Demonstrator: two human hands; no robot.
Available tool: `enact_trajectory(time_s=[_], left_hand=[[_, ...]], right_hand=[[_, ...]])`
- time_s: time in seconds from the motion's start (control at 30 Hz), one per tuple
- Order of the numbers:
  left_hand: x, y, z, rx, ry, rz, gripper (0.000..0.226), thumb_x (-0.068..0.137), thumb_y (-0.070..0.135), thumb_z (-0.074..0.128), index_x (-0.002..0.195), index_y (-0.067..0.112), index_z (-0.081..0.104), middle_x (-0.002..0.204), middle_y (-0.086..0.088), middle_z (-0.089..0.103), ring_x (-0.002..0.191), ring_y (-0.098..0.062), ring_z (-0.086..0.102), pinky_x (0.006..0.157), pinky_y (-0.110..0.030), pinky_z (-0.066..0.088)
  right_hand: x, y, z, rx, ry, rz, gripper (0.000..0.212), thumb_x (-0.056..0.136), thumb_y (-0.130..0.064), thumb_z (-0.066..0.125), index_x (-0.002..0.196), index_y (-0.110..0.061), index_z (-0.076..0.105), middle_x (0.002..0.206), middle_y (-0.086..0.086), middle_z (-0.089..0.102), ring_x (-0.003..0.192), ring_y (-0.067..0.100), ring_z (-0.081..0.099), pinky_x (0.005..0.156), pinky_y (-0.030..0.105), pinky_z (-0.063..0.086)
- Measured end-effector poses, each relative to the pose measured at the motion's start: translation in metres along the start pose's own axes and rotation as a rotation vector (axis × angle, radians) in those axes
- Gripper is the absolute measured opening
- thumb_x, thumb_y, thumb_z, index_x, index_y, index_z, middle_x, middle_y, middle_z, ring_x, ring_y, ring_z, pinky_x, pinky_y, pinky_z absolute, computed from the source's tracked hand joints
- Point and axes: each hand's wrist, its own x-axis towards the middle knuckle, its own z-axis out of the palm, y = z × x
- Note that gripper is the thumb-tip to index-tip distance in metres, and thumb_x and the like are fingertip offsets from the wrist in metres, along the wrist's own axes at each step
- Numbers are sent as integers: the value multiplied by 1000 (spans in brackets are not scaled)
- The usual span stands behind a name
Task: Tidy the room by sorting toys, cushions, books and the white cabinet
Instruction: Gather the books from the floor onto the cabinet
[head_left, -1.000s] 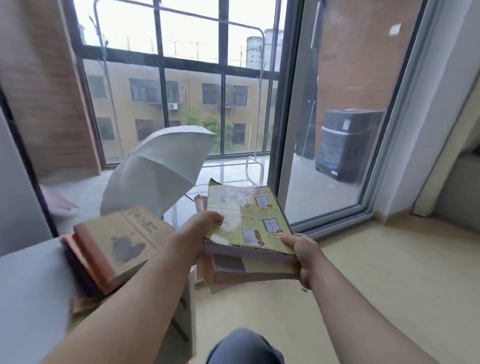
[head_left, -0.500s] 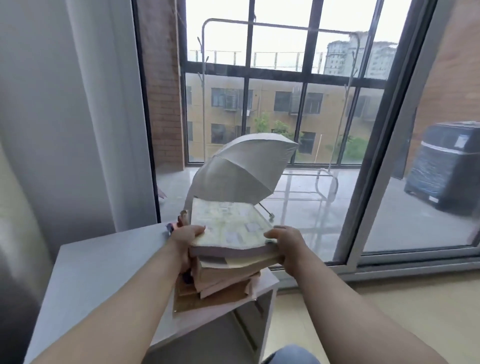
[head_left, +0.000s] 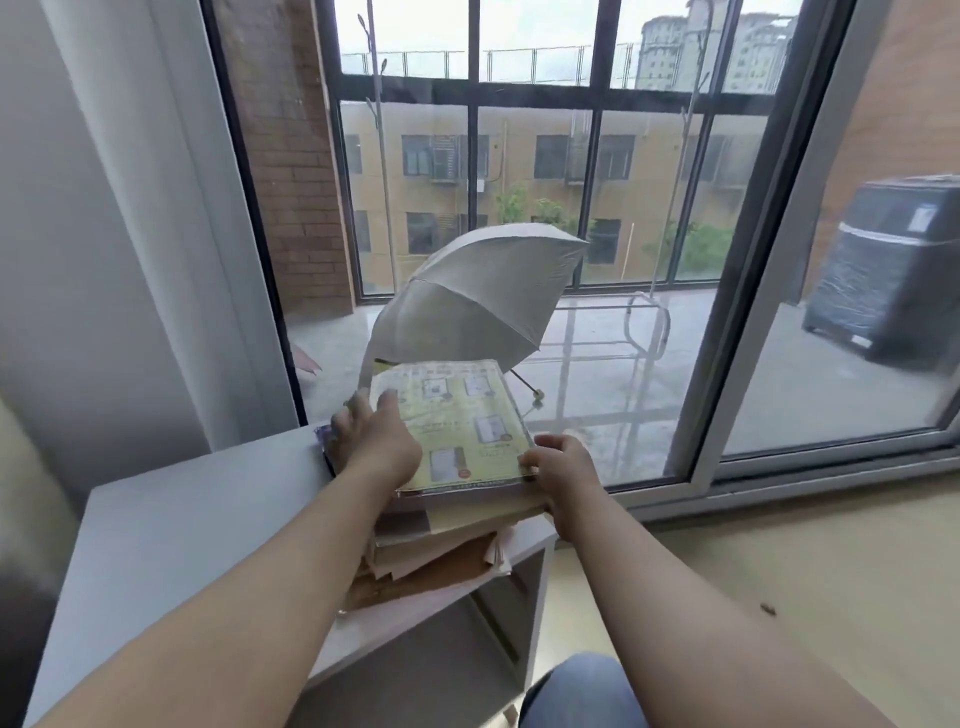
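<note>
Two hands: both are on the top book (head_left: 462, 421) of a stack of books (head_left: 441, 540).
Stack of books: it lies on the white cabinet (head_left: 182, 519), at the 3 o'clock end of its surface. The lower books are fanned out unevenly, and the lowest brown cover juts over the front edge.
Top book: yellow-green cover with small framed pictures, lying flat and roughly squared on the stack, between the two hands.
Left hand (head_left: 376, 441): at the book's 9 o'clock edge. The thumb lies on the cover and the fingers (head_left: 358, 405) curve down over the far-left side, so the edge sits in the grip.
Right hand (head_left: 563, 467): at the book's 4 o'clock corner. The fingers (head_left: 535, 460) are curled tightly, with their tips on the rim of the cover and the corner held in them; the thumb is hidden.
Umbrella (head_left: 467, 301): grey and open, lying tilted on the balcony at 12 o'clock beyond the stack, behind the glass door (head_left: 748, 312).
Floor (head_left: 779, 571): pale, at 3 o'clock from the cabinet.
Knee (head_left: 576, 691): in blue cloth, at 6 o'clock.
</note>
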Motion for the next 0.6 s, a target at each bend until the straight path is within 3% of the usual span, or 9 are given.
enact_trajectory(time_s=[0.07, 0.17, 0.3, 0.43, 0.5, 0.6], left_hand=[[-14, 22, 2, -21, 19, 132, 57, 84, 13, 49, 139, 27, 37, 149, -4, 25, 135, -29, 19, 112, -42, 16], [-33, 62, 17, -175, -50, 387, 40, 84, 12, 53, 123, 20, 56, 139, -3, 43, 128, -26, 36, 105, -35, 28], [-73, 132, 52, -402, -268, 569, 32, 83, 8, 53, 111, 15, 66, 119, -2, 64, 109, -18, 58, 92, -25, 42], [-140, 193, 111, -525, -546, 605, 28, 81, 6, 56, 107, 11, 67, 99, -3, 67, 92, -18, 59, 78, -22, 42], [-177, 214, 145, -533, -710, 608, 26, 81, 4, 55, 103, 11, 67, 89, -4, 63, 77, -17, 55, 66, -22, 43], [-239, 234, 195, -471, -910, 598, 24, 82, 3, 53, 101, 11, 66, 78, -4, 58, 74, -18, 53, 65, -23, 42]], right_hand=[[-6, 0, -12, 6, 28, 4, 23, 88, -6, 53, 110, -13, 49, 106, 8, 54, 89, 21, 51, 69, 30, 40], [-13, 3, -45, 66, 128, 4, 13, 91, -14, 53, 103, -11, 52, 107, 7, 54, 97, 24, 48, 69, 29, 37], [-28, 16, -111, 138, 287, 16, 4, 89, -16, 55, 86, -15, 53, 93, 4, 55, 75, 16, 46, 56, 25, 32], [-64, 48, -201, 188, 514, 79, 3, 89, -17, 54, 89, -14, 54, 81, 3, 51, 62, 14, 40, 55, 24, 29], [-87, 69, -244, 234, 638, 109, 8, 88, -17, 54, 81, -14, 54, 77, 3, 51, 61, 15, 41, 56, 25, 30], [-129, 111, -300, 318, 830, 165, 21, 88, -15, 55, 68, -16, 49, 67, 2, 47, 57, 15, 39, 55, 25, 29]])
